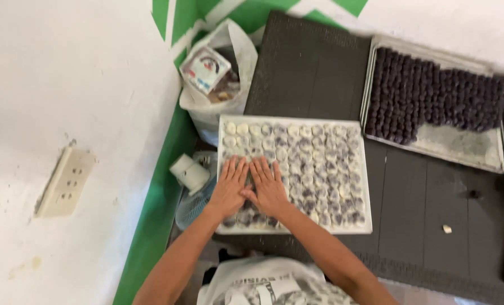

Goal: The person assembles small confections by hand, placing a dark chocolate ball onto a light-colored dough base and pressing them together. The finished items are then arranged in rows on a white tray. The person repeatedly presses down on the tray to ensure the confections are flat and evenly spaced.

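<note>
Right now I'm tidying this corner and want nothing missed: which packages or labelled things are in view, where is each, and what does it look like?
Boxy carton: inside the white plastic bag, above the white tray of pale dough pieces; white faces with red and blue print.
Printed bag or cloth: bottom edge, below both forearms; white with dark lettering.
No signs or screens in view.

White wall, dark floor mats

A socket plate (66,182) sits left on the white-and-green wall (66,68); dark mats (427,203) cover the floor.
</note>
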